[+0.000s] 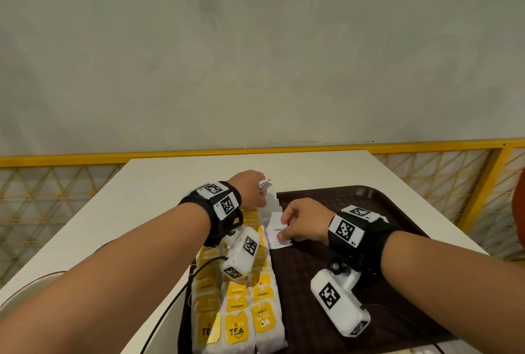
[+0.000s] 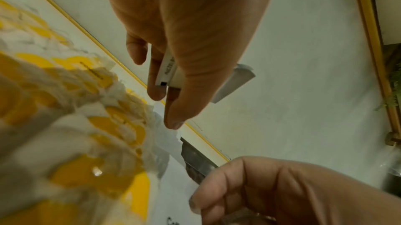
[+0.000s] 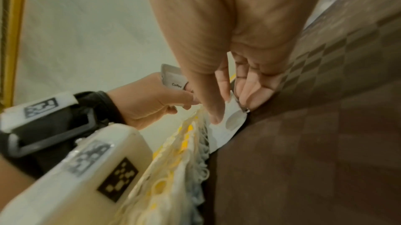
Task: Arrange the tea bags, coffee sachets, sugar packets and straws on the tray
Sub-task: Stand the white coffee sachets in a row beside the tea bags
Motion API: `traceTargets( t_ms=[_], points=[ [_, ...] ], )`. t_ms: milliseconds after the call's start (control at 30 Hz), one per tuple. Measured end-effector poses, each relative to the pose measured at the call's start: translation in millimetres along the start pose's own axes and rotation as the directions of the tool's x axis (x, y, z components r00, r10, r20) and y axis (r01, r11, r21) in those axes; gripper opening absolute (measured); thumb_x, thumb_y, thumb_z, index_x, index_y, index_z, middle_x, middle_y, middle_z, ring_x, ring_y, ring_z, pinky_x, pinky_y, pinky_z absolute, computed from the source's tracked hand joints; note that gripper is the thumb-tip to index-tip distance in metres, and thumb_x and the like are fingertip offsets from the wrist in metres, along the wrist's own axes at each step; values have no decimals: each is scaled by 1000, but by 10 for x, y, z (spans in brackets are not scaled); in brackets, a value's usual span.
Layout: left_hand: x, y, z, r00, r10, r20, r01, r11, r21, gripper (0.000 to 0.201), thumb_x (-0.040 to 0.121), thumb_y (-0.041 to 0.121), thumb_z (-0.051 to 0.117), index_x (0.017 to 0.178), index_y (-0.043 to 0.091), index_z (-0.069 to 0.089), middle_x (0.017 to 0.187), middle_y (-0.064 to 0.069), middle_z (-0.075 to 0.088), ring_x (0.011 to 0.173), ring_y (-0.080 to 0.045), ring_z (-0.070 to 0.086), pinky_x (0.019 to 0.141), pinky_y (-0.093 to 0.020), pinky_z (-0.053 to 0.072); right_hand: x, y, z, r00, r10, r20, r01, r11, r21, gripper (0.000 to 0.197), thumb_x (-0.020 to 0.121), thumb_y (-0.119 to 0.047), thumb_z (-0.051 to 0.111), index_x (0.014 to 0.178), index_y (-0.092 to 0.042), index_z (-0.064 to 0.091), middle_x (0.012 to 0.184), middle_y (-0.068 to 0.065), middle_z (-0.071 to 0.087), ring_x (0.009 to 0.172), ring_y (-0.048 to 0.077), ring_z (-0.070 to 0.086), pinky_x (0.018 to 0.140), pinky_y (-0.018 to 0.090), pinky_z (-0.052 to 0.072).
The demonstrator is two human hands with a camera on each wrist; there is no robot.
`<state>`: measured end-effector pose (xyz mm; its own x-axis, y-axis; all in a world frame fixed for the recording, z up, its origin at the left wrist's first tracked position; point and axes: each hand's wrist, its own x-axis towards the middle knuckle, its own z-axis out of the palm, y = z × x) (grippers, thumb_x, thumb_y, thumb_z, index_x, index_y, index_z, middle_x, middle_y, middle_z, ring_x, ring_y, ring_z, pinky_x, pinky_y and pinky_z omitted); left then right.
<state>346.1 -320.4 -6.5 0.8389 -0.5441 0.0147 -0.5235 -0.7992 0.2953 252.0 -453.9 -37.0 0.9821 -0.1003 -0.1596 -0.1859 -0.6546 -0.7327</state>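
Tea bags (image 1: 237, 308) sit nearest, in three overlapping rows on the tray's (image 1: 318, 291) left side, running under the left wrist up to the left hand. Yellow tags face up.

Right hand (image 1: 302, 223) is just right of the rows, low over the tray. Its thumb and fingers pinch a white coffee sachet (image 1: 275, 231) lying on the tray, touching the tea bag row's edge.

Left hand (image 1: 250, 187) is beyond and left of the right hand, raised above the rows' far end. Fingers curled, gripping a few white sachets (image 1: 264, 184), one marked "Coffee".

More sachets (image 1: 273, 202) overlap between the two hands.

Table (image 1: 159, 183) extends past both hands.
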Motion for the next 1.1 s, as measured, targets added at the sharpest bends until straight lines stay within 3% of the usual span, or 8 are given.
traceTargets(
  t_ms=[133, 233, 300, 633, 767, 867, 1000, 1100],
  points=[
    [-35, -75, -40, 999, -18, -39, 15, 998, -62, 13, 85, 14, 58, 77, 16, 47, 78, -1, 52, 75, -18, 48, 56, -22, 34, -4, 15, 66, 998, 36, -55, -32, 998, 62, 40, 75, -14, 78, 111, -11, 59, 102, 5, 59, 97, 22, 61, 93, 40, 52],
    [-58, -107, -70, 995, -35, -89, 23, 992, -128, 10, 85, 12, 58, 80, 13, 50, 83, -5, 54, 77, -21, 50, 62, -24, 38, -54, -62, 107, 996, 81, -45, -71, 981, 179, 57, 83, -4, 67, 136, -8, 45, 131, 13, 51, 119, 27, 53, 102, 38, 46],
    [-76, -115, -77, 992, -53, -118, 31, 983, -183, 16, 85, 12, 57, 72, 16, 47, 76, -3, 51, 75, -21, 49, 62, -24, 37, -75, -111, 125, 995, 93, -31, -82, 965, 248, 57, 86, 5, 59, 140, -3, 40, 139, 19, 46, 126, 32, 48, 103, 39, 41],
    [-132, -102, -19, 989, -68, -131, 19, 939, -344, 14, 85, 12, 59, 75, 15, 49, 75, -1, 50, 74, -20, 48, 63, -27, 38, -26, -170, 184, 991, 130, -14, -121, 954, 276, 50, 85, 14, 47, 134, 14, 37, 141, 34, 38, 131, 47, 37, 107, 57, 33],
    [-165, -77, -23, 994, -80, -74, 23, 818, -575, 10, 92, 17, 48, 95, 13, 56, 89, -4, 64, 80, -22, 56, 85, -37, 46, -46, -178, 152, 990, 108, -90, -78, 954, 291, 52, 88, 8, 49, 139, 7, 36, 140, 28, 43, 130, 40, 43, 107, 49, 38],
    [-228, -65, -38, 997, 3, -79, -58, 699, -713, 35, 101, 25, 34, 85, 20, 65, 110, -6, 67, 104, -24, 59, 104, -44, 40, -26, -201, 82, 980, 37, -196, 48, 908, 415, 54, 90, 1, 51, 142, -5, 40, 140, 15, 49, 128, 25, 48, 108, 39, 40],
    [-327, 39, -24, 990, 137, -16, -94, 589, -803, 36, 102, 44, 25, 124, 43, 53, 137, 6, 51, 128, -13, 44, 112, -36, 30, -106, -332, 3, 986, -63, -153, 150, 734, 662, 34, 97, -19, 54, 130, -10, 54, 119, 6, 63, 111, 17, 60, 96, 35, 51],
    [-364, 106, -9, 983, 182, 11, -107, 628, -771, 40, 100, 51, 25, 136, 46, 43, 142, 6, 47, 130, -12, 41, 111, -32, 27, -210, -365, -52, 984, -102, -147, 176, 700, 692, 22, 96, -18, 57, 116, -10, 60, 104, 6, 66, 91, 15, 65, 80, 32, 58]
  ],
)
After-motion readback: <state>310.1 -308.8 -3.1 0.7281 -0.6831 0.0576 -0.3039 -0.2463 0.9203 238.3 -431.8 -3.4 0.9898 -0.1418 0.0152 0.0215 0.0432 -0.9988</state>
